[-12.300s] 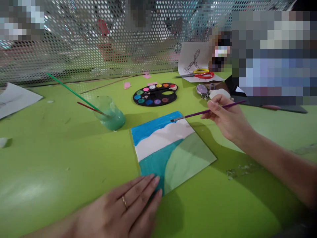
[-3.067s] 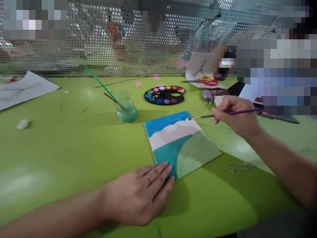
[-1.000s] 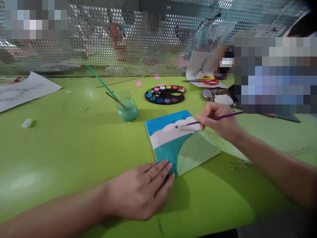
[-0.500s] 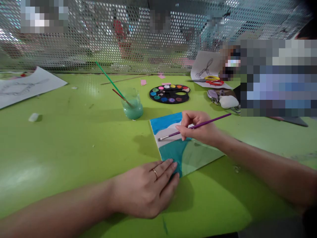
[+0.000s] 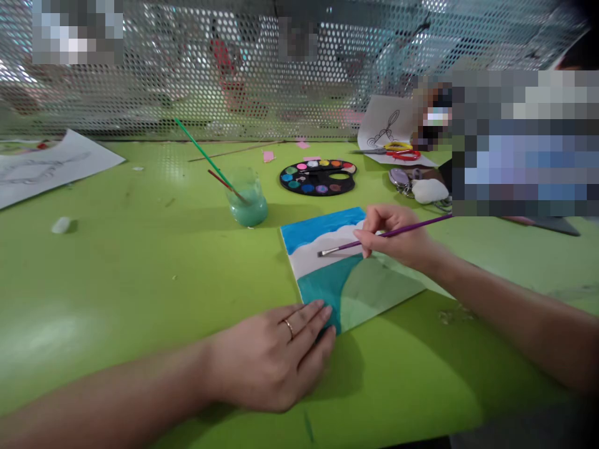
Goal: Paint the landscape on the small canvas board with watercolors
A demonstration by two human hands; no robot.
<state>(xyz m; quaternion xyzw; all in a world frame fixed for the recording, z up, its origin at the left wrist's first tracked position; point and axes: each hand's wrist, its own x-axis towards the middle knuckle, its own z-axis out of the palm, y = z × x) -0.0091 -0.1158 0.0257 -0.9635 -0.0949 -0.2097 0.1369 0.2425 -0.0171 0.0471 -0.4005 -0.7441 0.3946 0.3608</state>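
Observation:
A small painted board point(image 5: 327, 252) lies on the green table, banded in blue, white-grey, teal and pale green. My left hand point(image 5: 271, 362) rests flat on its lower corner, wearing a ring and gripping nothing. My right hand point(image 5: 393, 237) holds a thin purple paintbrush point(image 5: 355, 243) above the board. The brush tip is at the white band, touching it or very close. Behind the board are a black palette of round watercolour pans point(image 5: 318, 178) and a glass of green water point(image 5: 248, 209) holding a green-handled brush point(image 5: 201, 153).
A perforated metal screen point(image 5: 187, 75) closes off the table's far side. Scissors with red and yellow handles point(image 5: 402, 153) lie on a sketch sheet point(image 5: 384, 131). A white stone point(image 5: 430, 191) lies nearby, and a blurred person point(image 5: 515, 143) sits at the right.
My right hand has moved left from beside the board to over it, bringing the brush tip onto the white band. My left hand stays on the lower corner. The view has shifted slightly.

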